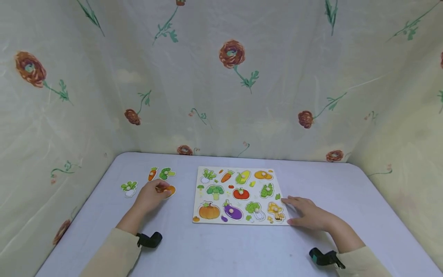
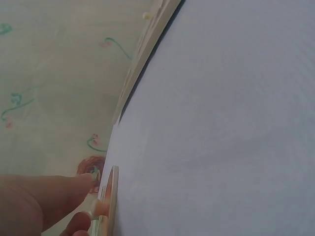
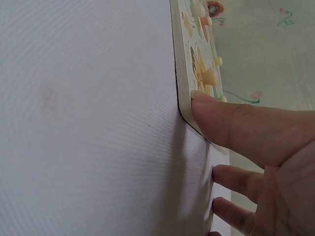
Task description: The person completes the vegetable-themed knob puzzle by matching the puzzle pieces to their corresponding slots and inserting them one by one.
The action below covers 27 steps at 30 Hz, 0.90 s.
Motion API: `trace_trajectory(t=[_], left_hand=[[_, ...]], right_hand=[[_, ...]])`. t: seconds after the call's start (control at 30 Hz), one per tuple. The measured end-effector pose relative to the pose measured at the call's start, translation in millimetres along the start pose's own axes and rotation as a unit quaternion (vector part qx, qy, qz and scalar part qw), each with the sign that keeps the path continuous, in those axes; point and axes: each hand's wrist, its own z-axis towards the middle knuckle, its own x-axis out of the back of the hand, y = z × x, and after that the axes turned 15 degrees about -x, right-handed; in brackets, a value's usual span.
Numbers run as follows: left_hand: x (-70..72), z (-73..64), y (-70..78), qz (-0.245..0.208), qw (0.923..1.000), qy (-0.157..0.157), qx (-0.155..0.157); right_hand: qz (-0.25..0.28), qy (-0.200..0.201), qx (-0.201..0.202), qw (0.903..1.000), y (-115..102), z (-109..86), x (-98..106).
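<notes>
My left hand is over the left side of the table, pinching an orange wooden puzzle piece by its small knob. In the left wrist view that piece stands edge-on beside the thumb and a fingertip; my fingers cover part of its picture. The vegetable puzzle board lies flat at the middle of the table. At its near right corner rests my right hand, fingers spread. In the right wrist view the thumb touches the board's corner, while other fingertips reach the tablecloth.
Three loose pieces lie near my left hand: a carrot, a broccoli and a white radish. Knobs stand up from several board pieces, such as the tomato and eggplant. A flowered curtain hangs behind the table.
</notes>
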Motion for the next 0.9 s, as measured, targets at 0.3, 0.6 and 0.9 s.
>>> trace_trajectory(t=[0.3, 0.6, 0.9], left_hand=[[-1.2, -0.7, -1.2, 0.013, 0.9998, -0.012, 0.005], [-3.2, 0.1, -0.6, 0.028, 0.9994, -0.017, 0.010], [-4.0, 0.0, 0.1, 0.032, 0.9993, -0.016, 0.015]], right_hand=[[0.004, 0.003, -0.003, 1.0000, -0.2, -0.6, -2.1], [0.011, 0.004, 0.004, 0.9999, 1.6, -0.3, -2.3], [0.010, 0.007, 0.006, 0.9999, 2.7, 0.9, -2.7]])
